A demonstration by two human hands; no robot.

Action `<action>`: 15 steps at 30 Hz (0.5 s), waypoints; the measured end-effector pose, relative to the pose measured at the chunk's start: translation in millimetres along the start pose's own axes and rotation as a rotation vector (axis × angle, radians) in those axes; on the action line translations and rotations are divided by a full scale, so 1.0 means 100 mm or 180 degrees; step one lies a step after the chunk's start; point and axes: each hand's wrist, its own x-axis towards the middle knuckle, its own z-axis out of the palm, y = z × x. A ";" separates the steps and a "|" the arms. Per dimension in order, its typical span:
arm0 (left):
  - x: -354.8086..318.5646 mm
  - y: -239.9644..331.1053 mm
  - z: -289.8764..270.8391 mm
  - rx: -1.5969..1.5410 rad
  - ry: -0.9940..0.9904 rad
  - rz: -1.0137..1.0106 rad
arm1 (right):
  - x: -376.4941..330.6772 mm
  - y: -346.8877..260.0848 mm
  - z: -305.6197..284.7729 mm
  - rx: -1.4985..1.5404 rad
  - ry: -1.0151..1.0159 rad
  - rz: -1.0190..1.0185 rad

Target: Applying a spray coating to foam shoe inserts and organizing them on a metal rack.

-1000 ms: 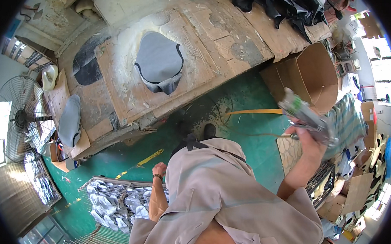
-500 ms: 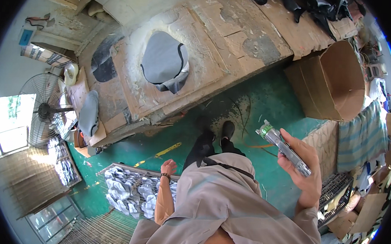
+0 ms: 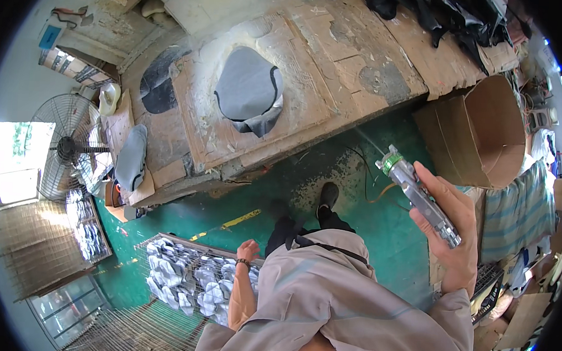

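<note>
In my right hand (image 3: pixel 451 228) is a metal spray gun (image 3: pixel 421 200) with a green ring near its nozzle. My fingers are closed around its body. From the nozzle a faint pale mist spreads toward the table edge. My left hand (image 3: pixel 248 251), with a dark bracelet at the wrist, hangs beside my body near a rack of grey-white pieces (image 3: pixel 172 275). Its fingers are loosely curled and apart, holding nothing. On the cardboard-covered table (image 3: pixel 311 106) lies a stack of grey fabric pieces (image 3: pixel 244 86) with black edging, ringed by pale residue.
Another grey piece (image 3: pixel 131 157) lies at the table's left end, near a large standing fan (image 3: pixel 64 149). An open cardboard box (image 3: pixel 447 134) stands at the right. Black material (image 3: pixel 432 17) is heaped at the far right of the table. A hose (image 3: pixel 366 174) trails on the green floor.
My right hand has raised the spray gun toward the table, and mist now shows at its nozzle. My left hand still hangs by the rack. The view has shifted slightly.
</note>
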 end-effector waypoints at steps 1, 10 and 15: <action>0.02 -0.09 -0.04 -0.0084 -0.0116 0.0152 | 0.06 -0.06 0.05 -0.0030 -0.0005 -0.0027; 0.41 -0.57 -0.61 -0.0597 -0.0285 -0.0240 | 0.33 -0.98 0.78 -0.0150 -0.0199 0.0096; 0.71 -0.67 -0.94 -0.0761 -0.0196 -0.0326 | 0.40 -1.46 1.26 -0.0508 -0.0312 -0.0041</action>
